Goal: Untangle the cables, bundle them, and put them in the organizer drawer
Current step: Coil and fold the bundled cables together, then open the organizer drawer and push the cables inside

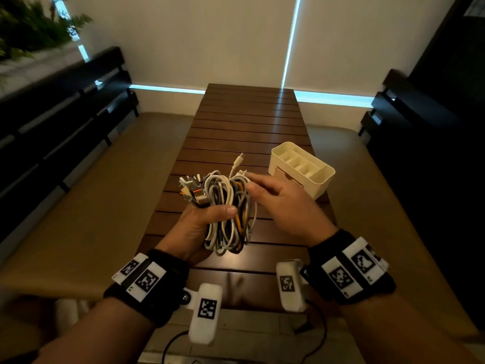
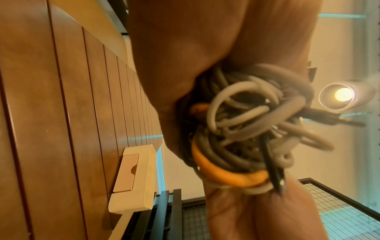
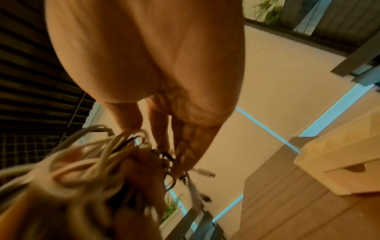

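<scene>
I am standing at the near end of the slatted wooden table [image 1: 252, 122], and everything else is taking its place from it. Dark benches [image 1: 57, 122] are flanking the table on both sides, and a pale blind [image 1: 183, 38] is hanging beyond its far end, with a leafy plant [image 1: 29, 24] showing off to the far left of it.

The cream organizer [image 1: 301, 169] is sitting on the table's right edge, roughly midway along, with open compartments on top and a drawer front in its near side (the left wrist view is showing a curved finger notch in that front, and the drawer looks closed).

Above the near half of the table I am holding the cable bundle [image 1: 228, 211] clear of the wood. It is a loose coil of white, grey, black and orange cables, with a cluster of plugs [image 1: 191, 190] fanning out at its upper left and one white connector [image 1: 239, 158] sticking up on its own towards the table's far end.

My left hand [image 1: 194, 227] is gripping the bundle around its middle, thumb lying across the front of the strands and fingers wrapped behind them. My right hand [image 1: 283, 203] is reaching in from the organizer's side, its fingers extended and slightly apart, the tips touching the upper right of the coil; whether they are pinching a strand there I cannot tell, since the right wrist view is blurred.
</scene>
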`<action>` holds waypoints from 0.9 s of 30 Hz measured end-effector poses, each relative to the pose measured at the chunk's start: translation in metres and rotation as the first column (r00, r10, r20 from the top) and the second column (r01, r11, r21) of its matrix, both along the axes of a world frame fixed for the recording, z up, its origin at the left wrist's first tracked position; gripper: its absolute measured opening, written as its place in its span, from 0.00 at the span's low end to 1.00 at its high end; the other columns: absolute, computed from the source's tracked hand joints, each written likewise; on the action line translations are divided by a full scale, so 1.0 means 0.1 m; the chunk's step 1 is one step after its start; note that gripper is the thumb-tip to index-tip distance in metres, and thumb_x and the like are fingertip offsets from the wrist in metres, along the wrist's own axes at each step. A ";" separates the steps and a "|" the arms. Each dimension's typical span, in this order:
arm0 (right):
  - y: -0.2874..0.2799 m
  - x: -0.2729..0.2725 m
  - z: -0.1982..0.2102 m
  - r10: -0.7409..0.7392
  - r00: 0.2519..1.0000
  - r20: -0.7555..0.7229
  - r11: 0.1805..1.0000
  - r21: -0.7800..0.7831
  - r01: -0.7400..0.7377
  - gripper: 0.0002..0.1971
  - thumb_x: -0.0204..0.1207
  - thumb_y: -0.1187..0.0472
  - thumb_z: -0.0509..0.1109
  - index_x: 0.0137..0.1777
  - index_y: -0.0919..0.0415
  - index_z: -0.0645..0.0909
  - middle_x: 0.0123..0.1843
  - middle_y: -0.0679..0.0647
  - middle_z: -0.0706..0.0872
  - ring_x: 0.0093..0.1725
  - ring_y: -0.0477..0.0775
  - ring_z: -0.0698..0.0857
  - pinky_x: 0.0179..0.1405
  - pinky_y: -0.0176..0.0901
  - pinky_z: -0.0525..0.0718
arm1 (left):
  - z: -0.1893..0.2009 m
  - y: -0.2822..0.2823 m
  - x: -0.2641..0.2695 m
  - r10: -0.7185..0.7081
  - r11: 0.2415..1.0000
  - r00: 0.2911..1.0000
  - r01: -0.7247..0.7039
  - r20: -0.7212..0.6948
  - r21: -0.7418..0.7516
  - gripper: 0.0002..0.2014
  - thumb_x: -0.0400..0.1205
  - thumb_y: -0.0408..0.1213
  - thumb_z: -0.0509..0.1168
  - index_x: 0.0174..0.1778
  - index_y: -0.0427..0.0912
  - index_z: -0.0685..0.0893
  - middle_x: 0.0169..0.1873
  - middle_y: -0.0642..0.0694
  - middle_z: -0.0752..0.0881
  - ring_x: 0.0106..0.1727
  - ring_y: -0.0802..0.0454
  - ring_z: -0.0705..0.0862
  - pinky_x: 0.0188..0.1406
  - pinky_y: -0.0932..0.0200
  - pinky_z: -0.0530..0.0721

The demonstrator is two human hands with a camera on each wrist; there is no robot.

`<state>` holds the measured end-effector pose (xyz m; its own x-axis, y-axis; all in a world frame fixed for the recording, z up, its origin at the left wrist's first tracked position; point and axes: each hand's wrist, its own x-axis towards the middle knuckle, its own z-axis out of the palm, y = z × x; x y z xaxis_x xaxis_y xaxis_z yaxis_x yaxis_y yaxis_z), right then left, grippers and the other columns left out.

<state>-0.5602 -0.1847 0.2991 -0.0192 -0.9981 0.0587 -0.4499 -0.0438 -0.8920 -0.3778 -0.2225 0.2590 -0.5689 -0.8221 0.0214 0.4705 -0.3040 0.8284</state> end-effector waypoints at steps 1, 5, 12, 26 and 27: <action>0.01 0.03 -0.04 0.039 0.999 -0.016 0.999 -0.008 -0.039 0.16 0.87 0.46 0.61 0.70 0.43 0.82 0.62 0.40 0.89 0.61 0.34 0.84 0.60 0.34 0.80 | -0.01 0.00 -0.02 0.021 1.000 1.000 -0.022 0.012 0.016 0.26 0.68 0.30 0.74 0.64 0.35 0.85 0.51 0.32 0.87 0.44 0.39 0.89 0.42 0.45 0.90; -0.04 -0.04 -0.16 0.079 0.997 0.026 0.996 -0.032 -0.078 0.15 0.87 0.45 0.60 0.65 0.44 0.86 0.55 0.40 0.91 0.56 0.37 0.87 0.60 0.42 0.84 | -0.08 0.02 -0.06 0.072 0.996 0.997 -0.074 0.037 0.043 0.27 0.69 0.32 0.74 0.67 0.34 0.83 0.52 0.33 0.87 0.45 0.40 0.89 0.43 0.45 0.90; -0.63 -0.56 -0.82 -0.377 0.916 -0.140 0.916 -0.202 0.346 0.12 0.84 0.50 0.67 0.54 0.57 0.88 0.48 0.48 0.88 0.49 0.48 0.85 0.55 0.48 0.83 | -0.19 -0.05 0.01 0.210 0.971 0.973 -0.219 0.096 0.092 0.43 0.58 0.41 0.85 0.71 0.34 0.82 0.57 0.33 0.86 0.47 0.39 0.89 0.46 0.45 0.89; -1.34 -2.03 -1.75 -0.294 0.563 -0.772 0.851 0.058 0.523 0.24 0.80 0.55 0.70 0.75 0.59 0.76 0.86 0.61 0.61 0.85 0.66 0.56 0.83 0.58 0.57 | -0.21 -0.16 0.44 0.258 0.958 0.952 -0.275 0.166 0.086 0.17 0.70 0.30 0.69 0.54 0.42 0.92 0.51 0.36 0.91 0.45 0.42 0.92 0.43 0.47 0.92; -1.37 -2.05 -1.78 -0.277 0.568 -0.775 0.849 0.080 0.523 0.22 0.79 0.56 0.70 0.72 0.62 0.79 0.84 0.64 0.64 0.83 0.68 0.60 0.83 0.57 0.59 | -0.22 -0.17 0.46 0.252 0.959 0.952 -0.270 0.172 0.087 0.17 0.69 0.30 0.70 0.53 0.43 0.93 0.50 0.36 0.92 0.43 0.42 0.92 0.42 0.47 0.92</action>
